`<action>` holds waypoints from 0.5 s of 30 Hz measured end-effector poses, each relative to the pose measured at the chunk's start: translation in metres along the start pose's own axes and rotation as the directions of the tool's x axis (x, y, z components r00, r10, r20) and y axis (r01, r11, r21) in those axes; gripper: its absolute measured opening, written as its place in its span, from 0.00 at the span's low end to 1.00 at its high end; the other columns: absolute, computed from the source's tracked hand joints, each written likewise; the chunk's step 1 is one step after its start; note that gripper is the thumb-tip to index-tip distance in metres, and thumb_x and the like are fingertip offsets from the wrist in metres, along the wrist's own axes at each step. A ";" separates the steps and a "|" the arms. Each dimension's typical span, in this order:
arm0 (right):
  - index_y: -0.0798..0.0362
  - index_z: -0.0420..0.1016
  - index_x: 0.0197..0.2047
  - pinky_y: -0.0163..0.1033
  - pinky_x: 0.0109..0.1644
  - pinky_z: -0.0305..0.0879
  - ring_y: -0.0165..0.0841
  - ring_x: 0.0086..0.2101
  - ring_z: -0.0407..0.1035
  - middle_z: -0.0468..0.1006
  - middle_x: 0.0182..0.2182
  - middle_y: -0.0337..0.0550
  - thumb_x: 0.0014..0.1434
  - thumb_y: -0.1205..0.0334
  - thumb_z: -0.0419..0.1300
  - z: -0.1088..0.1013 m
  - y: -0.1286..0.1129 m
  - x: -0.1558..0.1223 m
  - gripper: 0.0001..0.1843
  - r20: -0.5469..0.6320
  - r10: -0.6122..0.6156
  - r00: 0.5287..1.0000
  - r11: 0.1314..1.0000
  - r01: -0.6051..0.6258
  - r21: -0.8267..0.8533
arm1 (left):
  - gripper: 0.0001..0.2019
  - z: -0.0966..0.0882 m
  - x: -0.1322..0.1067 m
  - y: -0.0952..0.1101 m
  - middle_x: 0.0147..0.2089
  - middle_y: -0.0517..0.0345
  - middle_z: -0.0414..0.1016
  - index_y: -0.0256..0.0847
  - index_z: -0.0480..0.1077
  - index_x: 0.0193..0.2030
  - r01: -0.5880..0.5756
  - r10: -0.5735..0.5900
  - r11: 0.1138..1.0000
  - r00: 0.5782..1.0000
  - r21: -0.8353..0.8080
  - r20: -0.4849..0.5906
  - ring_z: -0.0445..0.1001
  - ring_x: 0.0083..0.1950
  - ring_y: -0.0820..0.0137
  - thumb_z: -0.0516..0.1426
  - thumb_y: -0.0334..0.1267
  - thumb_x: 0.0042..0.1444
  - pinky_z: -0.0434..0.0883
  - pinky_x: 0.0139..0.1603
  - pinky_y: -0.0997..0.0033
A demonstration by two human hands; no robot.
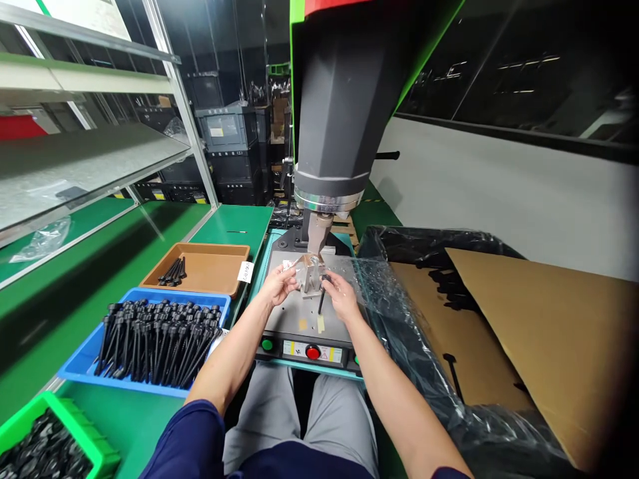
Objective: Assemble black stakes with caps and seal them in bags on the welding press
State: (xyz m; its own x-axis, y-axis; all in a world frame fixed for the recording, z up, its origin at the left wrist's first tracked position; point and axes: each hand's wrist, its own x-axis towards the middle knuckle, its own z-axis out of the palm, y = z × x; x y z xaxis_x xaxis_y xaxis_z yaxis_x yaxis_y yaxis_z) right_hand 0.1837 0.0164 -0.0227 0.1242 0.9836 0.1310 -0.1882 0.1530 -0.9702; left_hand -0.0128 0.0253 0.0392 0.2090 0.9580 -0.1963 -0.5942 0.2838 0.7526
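My left hand (pixel 279 283) pinches a small shiny piece at the left side of the metal fixture block (pixel 310 274) on the machine's grey base plate (pixel 294 319). On the block's right side, my right hand (pixel 340 296) is closed on a thin black rod (pixel 321 303) that points down toward the plate. Directly above the fixture hangs the press horn (pixel 319 229) of the big grey machine head (pixel 342 100). Both hands sit just under it.
A blue tray (pixel 80 362) full of black rods lies at my left, with a brown tray (pixel 210 269) holding several rods behind it and a green bin (pixel 94 446) of black parts nearer. A plastic-lined cardboard box (pixel 524 319) stands at right. Green and red buttons (pixel 313 352) front the machine.
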 end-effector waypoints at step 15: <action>0.52 0.78 0.40 0.44 0.49 0.68 0.41 0.49 0.68 0.74 0.48 0.50 0.48 0.49 0.65 0.033 -0.022 0.042 0.19 -0.093 -0.314 0.945 0.917 0.277 -0.287 | 0.26 0.013 0.011 0.014 0.28 0.65 0.72 0.38 0.68 0.54 -0.046 0.045 0.999 0.998 -0.007 -0.033 0.72 0.23 0.79 0.68 0.29 0.48 0.77 0.29 0.74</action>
State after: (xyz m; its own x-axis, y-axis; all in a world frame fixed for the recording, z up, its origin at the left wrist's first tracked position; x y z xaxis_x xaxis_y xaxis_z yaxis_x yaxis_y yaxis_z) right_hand 0.1607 0.0580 0.0109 0.2669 0.8724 0.4095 0.1415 0.3848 -0.9121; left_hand -0.0085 0.0390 0.0555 0.1560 0.9707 -0.1827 -0.6087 0.2402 0.7562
